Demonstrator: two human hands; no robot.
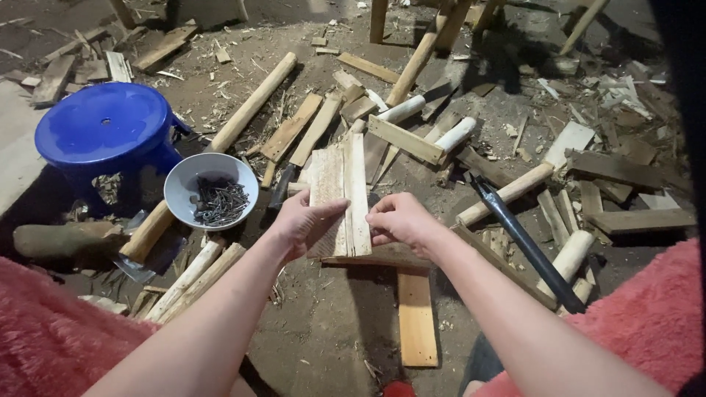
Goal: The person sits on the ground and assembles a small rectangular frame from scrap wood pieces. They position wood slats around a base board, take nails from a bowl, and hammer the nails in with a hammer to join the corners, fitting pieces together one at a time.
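Presently, both hands grip two pale wooden slats (pixel 340 192) held side by side: left hand (pixel 300 223) closed on their left edge, right hand (pixel 397 219) pinching the right edge. Left of the slats sits a nail bowl (pixel 211 190); beyond it, a blue stool (pixel 105 128).

nails (pixel 219 202) in bowl (pixel 184 176), stool (pixel 103 129) behind

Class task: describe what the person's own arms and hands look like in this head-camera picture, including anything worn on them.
Both forearms are bare, with no sleeves reaching them. The left hand and right hand wear no gloves, and no rings, watch or bracelets show. Fluffy pink-red fabric shows at both lower corners of the picture.
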